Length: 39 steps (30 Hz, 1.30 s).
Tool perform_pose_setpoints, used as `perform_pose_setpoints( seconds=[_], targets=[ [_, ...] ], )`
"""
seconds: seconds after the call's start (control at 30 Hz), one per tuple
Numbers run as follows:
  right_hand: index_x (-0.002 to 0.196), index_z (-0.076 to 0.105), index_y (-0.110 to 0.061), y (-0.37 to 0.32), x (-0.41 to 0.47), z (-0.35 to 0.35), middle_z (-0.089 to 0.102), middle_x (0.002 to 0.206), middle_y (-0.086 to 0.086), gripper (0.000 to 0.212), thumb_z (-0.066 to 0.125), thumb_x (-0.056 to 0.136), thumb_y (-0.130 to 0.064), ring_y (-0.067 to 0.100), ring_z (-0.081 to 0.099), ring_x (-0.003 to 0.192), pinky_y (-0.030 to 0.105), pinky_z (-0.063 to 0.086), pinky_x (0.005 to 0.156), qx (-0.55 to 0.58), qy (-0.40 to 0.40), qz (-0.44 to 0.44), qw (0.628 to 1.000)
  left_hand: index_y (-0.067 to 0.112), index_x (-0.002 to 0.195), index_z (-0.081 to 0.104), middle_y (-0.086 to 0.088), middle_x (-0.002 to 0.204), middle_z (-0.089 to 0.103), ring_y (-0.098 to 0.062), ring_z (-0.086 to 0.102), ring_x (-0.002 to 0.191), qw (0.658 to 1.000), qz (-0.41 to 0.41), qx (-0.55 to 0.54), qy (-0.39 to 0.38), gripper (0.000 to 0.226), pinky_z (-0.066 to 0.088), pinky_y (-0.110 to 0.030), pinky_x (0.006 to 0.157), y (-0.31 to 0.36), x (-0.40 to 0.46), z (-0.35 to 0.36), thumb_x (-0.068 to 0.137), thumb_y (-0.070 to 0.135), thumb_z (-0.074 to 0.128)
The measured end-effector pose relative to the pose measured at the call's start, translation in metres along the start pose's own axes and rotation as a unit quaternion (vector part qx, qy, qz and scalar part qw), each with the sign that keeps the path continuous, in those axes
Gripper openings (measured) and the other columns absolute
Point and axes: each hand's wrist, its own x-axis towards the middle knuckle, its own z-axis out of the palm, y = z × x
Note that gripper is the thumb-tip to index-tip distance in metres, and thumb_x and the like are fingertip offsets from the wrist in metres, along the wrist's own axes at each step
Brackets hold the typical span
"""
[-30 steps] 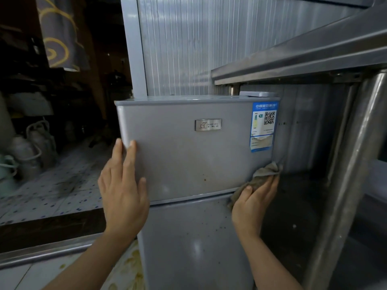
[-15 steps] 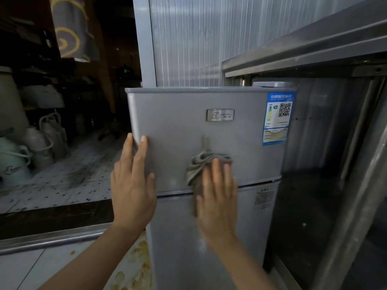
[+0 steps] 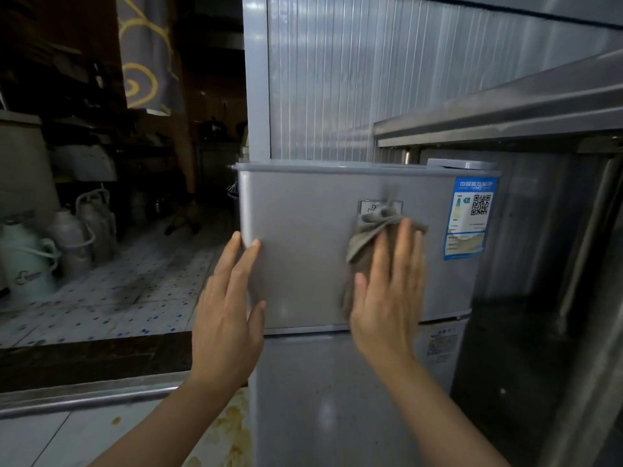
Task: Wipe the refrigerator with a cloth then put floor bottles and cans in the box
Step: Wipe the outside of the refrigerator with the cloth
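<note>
Dim kitchen: on the refrigerator (image 3: 303,230), the right hand (image 3: 387,305) presses the cloth (image 3: 364,244), fingers (image 3: 404,251) straight; the left hand (image 3: 226,318) braces, likewise flat. Wiping rightward may peel the label (image 3: 470,217).

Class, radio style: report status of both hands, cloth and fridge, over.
Left hand flat on fridge door edge. Right hand presses cloth on upper door. Label right of cloth, apart.

left hand (image 3: 229,315) flat, right hand (image 3: 387,298) flat
</note>
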Motion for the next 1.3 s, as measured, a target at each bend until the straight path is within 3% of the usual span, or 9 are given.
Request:
perform_pose_setpoints(
  seconds=[0.1, 0.23, 0.43, 0.63, 0.77, 0.9, 1.0, 1.17, 1.3],
  targets=[
    [0.147, 0.02, -0.004, 0.004, 0.013, -0.004, 0.006, 0.157, 0.015, 0.061, 0.035, 0.091, -0.023, 0.033, 0.002, 0.145, 0.045, 0.01, 0.118, 0.039, 0.032, 0.104, 0.993, 0.034, 0.144, 0.016, 0.011, 0.154, 0.01, -0.013, 0.029, 0.13, 1.0, 0.001, -0.005, 0.005, 0.092, 0.03, -0.033, 0.101, 0.0, -0.001, 0.003, 0.077, -0.002, 0.067],
    [0.146, 0.023, -0.002, -0.028, 0.013, 0.001, 0.011, 0.156, 0.017, 0.063, 0.038, 0.088, -0.023, 0.037, 0.004, 0.144, 0.044, 0.01, 0.117, 0.083, 0.056, 0.139, 0.985, 0.028, 0.145, 0.023, 0.011, 0.153, 0.013, -0.011, 0.031, 0.127, 1.0, -0.012, -0.009, 0.018, 0.087, 0.032, -0.029, 0.098, 0.001, -0.002, 0.007, 0.077, -0.004, 0.066],
    [0.145, 0.028, -0.005, -0.024, 0.004, 0.0, 0.011, 0.155, 0.021, 0.068, 0.056, 0.085, -0.022, 0.04, 0.004, 0.143, 0.047, 0.012, 0.117, 0.054, 0.015, 0.038, 0.998, 0.028, 0.144, 0.022, 0.014, 0.152, 0.014, -0.012, 0.036, 0.12, 0.999, -0.029, -0.027, 0.032, 0.081, 0.034, -0.029, 0.094, 0.002, -0.006, 0.012, 0.08, -0.005, 0.061],
    [0.145, 0.025, -0.01, -0.009, -0.013, 0.005, 0.011, 0.155, 0.013, 0.063, 0.045, 0.088, -0.027, 0.036, 0.007, 0.143, 0.049, 0.022, 0.114, 0.034, -0.039, -0.18, 0.982, 0.03, 0.146, 0.016, -0.001, 0.144, 0.036, -0.013, 0.042, 0.112, 0.997, -0.067, -0.027, 0.029, 0.085, 0.041, -0.034, 0.089, 0.001, -0.015, 0.017, 0.081, -0.002, 0.06],
    [0.146, 0.023, -0.006, 0.033, -0.019, 0.003, 0.01, 0.156, 0.015, 0.062, 0.044, 0.09, -0.022, 0.032, 0.005, 0.144, 0.051, 0.022, 0.114, 0.025, -0.015, -0.025, 0.999, 0.03, 0.147, 0.011, -0.006, 0.132, 0.048, -0.022, 0.051, 0.112, 0.994, -0.102, 0.003, -0.038, 0.083, 0.043, -0.03, 0.083, -0.014, -0.038, 0.015, 0.085, 0.007, 0.06],
    [0.146, 0.02, -0.001, 0.007, -0.029, 0.011, 0.009, 0.155, 0.021, 0.066, 0.042, 0.089, -0.024, 0.038, 0.005, 0.144, 0.053, 0.018, 0.115, 0.065, 0.028, 0.127, 0.989, 0.034, 0.148, 0.006, -0.001, 0.133, 0.046, -0.007, 0.047, 0.104, 0.99, -0.113, -0.007, -0.079, 0.082, 0.038, -0.022, 0.081, -0.023, -0.051, 0.016, 0.088, 0.015, 0.06],
    [0.146, 0.021, -0.006, -0.043, -0.059, 0.023, 0.007, 0.155, 0.021, 0.071, 0.046, 0.085, -0.03, 0.041, 0.001, 0.143, 0.051, 0.012, 0.116, 0.055, -0.02, 0.016, 0.998, 0.037, 0.147, 0.006, 0.003, 0.133, 0.045, 0.004, 0.04, 0.101, 0.988, -0.123, -0.027, -0.089, 0.087, 0.038, -0.019, 0.082, -0.024, -0.054, 0.016, 0.086, 0.01, 0.061],
    [0.147, 0.021, -0.015, -0.048, -0.081, 0.03, 0.008, 0.157, 0.008, 0.063, 0.042, 0.088, -0.025, 0.032, 0.001, 0.144, 0.05, 0.015, 0.115, 0.032, -0.076, -0.165, 0.983, 0.043, 0.139, 0.022, 0.011, 0.122, 0.057, -0.009, 0.058, 0.103, 0.979, -0.138, -0.079, -0.125, 0.082, 0.047, -0.025, 0.085, -0.031, -0.061, 0.001, 0.081, -0.002, 0.057],
    [0.145, 0.023, -0.005, 0.019, -0.081, 0.018, 0.008, 0.155, 0.014, 0.061, 0.044, 0.089, -0.017, 0.036, 0.008, 0.143, 0.051, 0.017, 0.115, -0.006, -0.055, -0.07, 0.996, 0.053, 0.136, 0.021, 0.037, 0.112, 0.05, 0.008, 0.053, 0.105, 0.966, -0.157, -0.128, -0.16, 0.085, 0.042, -0.005, 0.086, -0.037, -0.069, -0.006, 0.082, -0.004, 0.057]
  ],
)
